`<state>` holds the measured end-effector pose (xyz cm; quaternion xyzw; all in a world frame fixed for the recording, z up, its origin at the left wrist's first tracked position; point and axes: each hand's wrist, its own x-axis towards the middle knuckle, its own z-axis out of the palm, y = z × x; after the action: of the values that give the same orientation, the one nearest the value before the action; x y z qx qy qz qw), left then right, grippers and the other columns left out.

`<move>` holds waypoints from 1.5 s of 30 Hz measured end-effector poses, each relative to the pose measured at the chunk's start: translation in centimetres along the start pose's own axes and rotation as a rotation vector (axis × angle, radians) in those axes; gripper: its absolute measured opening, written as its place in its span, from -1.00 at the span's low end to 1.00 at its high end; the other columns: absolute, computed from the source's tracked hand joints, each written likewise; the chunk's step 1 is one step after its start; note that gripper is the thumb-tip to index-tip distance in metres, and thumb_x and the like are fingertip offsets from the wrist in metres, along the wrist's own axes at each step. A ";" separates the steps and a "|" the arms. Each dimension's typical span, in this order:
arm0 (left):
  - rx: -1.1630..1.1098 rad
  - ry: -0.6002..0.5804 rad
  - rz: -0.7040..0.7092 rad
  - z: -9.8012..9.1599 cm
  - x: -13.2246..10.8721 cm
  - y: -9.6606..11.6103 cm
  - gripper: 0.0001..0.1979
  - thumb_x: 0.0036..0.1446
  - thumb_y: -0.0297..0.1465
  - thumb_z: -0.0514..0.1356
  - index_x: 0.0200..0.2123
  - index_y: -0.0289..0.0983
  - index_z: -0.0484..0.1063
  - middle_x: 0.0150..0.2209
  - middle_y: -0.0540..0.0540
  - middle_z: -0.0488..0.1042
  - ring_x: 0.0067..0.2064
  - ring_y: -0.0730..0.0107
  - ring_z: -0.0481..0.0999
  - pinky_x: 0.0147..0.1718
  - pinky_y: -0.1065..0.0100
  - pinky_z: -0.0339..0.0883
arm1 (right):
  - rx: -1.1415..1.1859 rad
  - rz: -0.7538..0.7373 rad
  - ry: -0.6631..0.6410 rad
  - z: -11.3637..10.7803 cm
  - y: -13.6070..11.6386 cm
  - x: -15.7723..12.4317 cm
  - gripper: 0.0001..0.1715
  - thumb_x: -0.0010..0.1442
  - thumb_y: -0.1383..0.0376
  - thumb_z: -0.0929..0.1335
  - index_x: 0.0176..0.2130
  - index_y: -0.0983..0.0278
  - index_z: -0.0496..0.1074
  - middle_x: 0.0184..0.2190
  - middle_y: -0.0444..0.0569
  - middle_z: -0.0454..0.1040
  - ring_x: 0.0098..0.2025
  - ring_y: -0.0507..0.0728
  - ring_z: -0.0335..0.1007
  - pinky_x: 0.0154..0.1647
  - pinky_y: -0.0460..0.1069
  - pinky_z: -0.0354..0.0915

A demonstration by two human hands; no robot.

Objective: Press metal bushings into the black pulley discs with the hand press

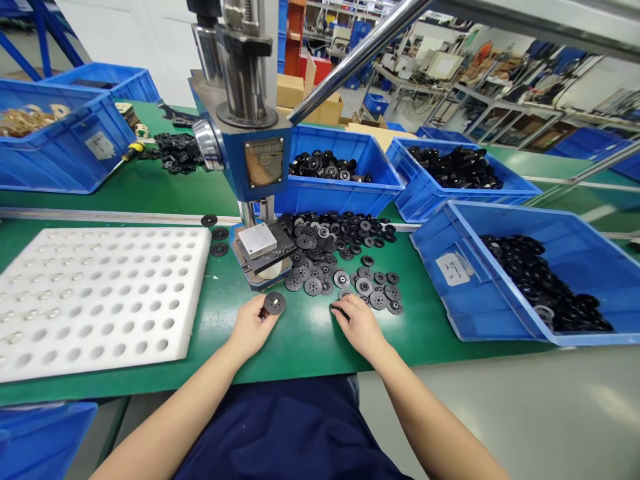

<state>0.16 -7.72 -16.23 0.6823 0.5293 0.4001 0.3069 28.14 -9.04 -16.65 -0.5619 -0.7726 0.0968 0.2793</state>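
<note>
My left hand (253,325) grips a round black disc (275,303) with a small light piece at its centre, just in front of the press base (267,279). To the right, my right hand (359,324) pinches a small dark part (336,307), partly hidden by the fingers, over the green table (300,340). Black discs and rings (313,286) lie in a loose pile right of the press and beyond my right hand. A metal block (257,240) sits on the press's black fixture.
A white foam tray (193,313) with holes, some holding small shiny parts, is at left. Blue bins of black parts (345,198) stand behind and at right (480,307). The press column (245,87) rises behind the hands; its long metal lever (360,60) slants up rightward.
</note>
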 end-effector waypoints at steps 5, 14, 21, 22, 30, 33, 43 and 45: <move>-0.002 -0.009 0.008 -0.1 0.1 0.1 -0.82 0.17 -0.29 0.18 -0.39 -0.27 0.45 -0.45 -0.04 0.48 -0.41 0.36 0.41 -0.39 0.38 0.27 | -0.011 0.015 -0.015 0.0 0.3 2.5 -0.77 0.30 0.25 0.29 -0.24 0.23 0.55 -0.30 0.04 0.48 -0.19 0.18 0.43 -0.11 0.09 0.41; -0.013 -0.006 -0.011 -0.1 0.2 0.4 -0.80 0.17 -0.27 0.17 -0.40 -0.27 0.45 -0.46 -0.05 0.47 -0.42 0.36 0.39 -0.39 0.38 0.25 | -0.074 0.031 -0.052 0.9 1.1 6.0 -0.77 0.29 0.27 0.31 -0.25 0.21 0.59 -0.36 0.02 0.47 -0.19 0.17 0.43 -0.10 0.05 0.39; -0.016 -0.008 -0.008 0.0 0.2 0.3 -0.82 0.17 -0.29 0.18 -0.41 -0.27 0.44 -0.47 -0.04 0.45 -0.42 0.38 0.39 -0.40 0.40 0.24 | -0.126 0.030 -0.069 1.2 1.2 6.0 -0.75 0.29 0.28 0.30 -0.25 0.21 0.60 -0.36 0.02 0.48 -0.20 0.17 0.41 -0.11 0.06 0.39; -0.019 -0.008 -0.005 0.0 0.2 0.3 -0.83 0.17 -0.30 0.18 -0.40 -0.27 0.45 -0.47 -0.04 0.45 -0.42 0.38 0.39 -0.40 0.40 0.25 | -0.133 0.026 -0.067 1.0 1.1 6.0 -0.74 0.29 0.27 0.30 -0.23 0.21 0.60 -0.35 0.03 0.49 -0.19 0.18 0.41 -0.10 0.07 0.39; -0.035 -0.011 0.001 0.1 0.1 0.1 -0.83 0.17 -0.31 0.18 -0.41 -0.27 0.45 -0.46 -0.04 0.46 -0.41 0.37 0.40 -0.38 0.39 0.26 | -0.248 -0.026 -0.046 0.4 -0.8 3.7 -0.63 0.33 0.16 0.29 0.03 0.24 0.52 0.15 0.21 0.37 0.14 0.36 0.25 0.08 0.29 0.28; -0.034 -0.014 -0.002 0.2 0.1 -0.1 -0.83 0.17 -0.31 0.18 -0.39 -0.27 0.46 -0.44 -0.06 0.48 -0.40 0.36 0.41 -0.38 0.39 0.26 | -0.365 -0.031 -0.068 0.9 -1.2 2.8 -0.60 0.34 0.16 0.28 0.06 0.26 0.49 0.28 0.26 0.24 0.29 0.45 0.10 0.11 0.35 0.21; -0.012 -0.005 0.003 0.3 0.1 -0.6 -0.81 0.19 -0.28 0.17 -0.35 -0.27 0.49 -0.39 -0.09 0.53 -0.36 0.32 0.45 -0.35 0.35 0.31 | -0.402 -0.045 -0.097 0.9 -2.0 4.1 -0.63 0.29 0.27 0.33 0.06 0.26 0.49 0.29 0.27 0.24 0.33 0.45 0.10 0.19 0.36 0.12; -0.008 0.003 0.011 0.4 0.1 -0.7 -0.81 0.18 -0.28 0.18 -0.36 -0.27 0.49 -0.39 -0.09 0.53 -0.37 0.32 0.45 -0.36 0.35 0.31 | -0.391 -0.049 -0.095 1.4 -2.2 3.9 -0.61 0.29 0.29 0.31 0.09 0.28 0.47 0.28 0.28 0.26 0.32 0.43 0.12 0.20 0.35 0.13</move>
<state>0.19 -7.48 -16.98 0.6834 0.5245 0.4049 0.3064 24.78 -5.96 -15.58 -0.5814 -0.8023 -0.0357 0.1303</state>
